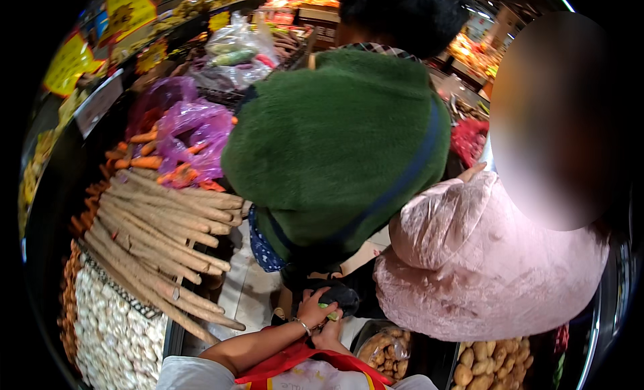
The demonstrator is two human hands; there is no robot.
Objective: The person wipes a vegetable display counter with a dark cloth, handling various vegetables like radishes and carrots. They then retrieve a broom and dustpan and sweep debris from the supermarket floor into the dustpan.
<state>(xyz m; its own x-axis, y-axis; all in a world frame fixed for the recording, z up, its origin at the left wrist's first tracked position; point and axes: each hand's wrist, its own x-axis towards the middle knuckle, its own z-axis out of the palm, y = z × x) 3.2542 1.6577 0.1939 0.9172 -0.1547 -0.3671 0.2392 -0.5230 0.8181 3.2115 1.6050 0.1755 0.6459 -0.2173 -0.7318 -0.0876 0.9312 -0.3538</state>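
Observation:
My left hand (313,309), with a bracelet at the wrist, is in front of my red apron (282,362). Just below it, my right hand (329,333) is close against it. Both close around a small green thing (333,316), perhaps a piece of vegetable; my fingers cover most of it. Directly beyond them is a dark rounded thing (347,295) that I cannot identify.
A person in a green fleece top (332,148) stands close ahead; another in pink (493,269) is at the right. Long yam-like roots (166,239) jut out beside garlic bulbs (118,329) and carrots (146,162). Potatoes (490,362) and a tub of brown produce (387,357) lie at the lower right.

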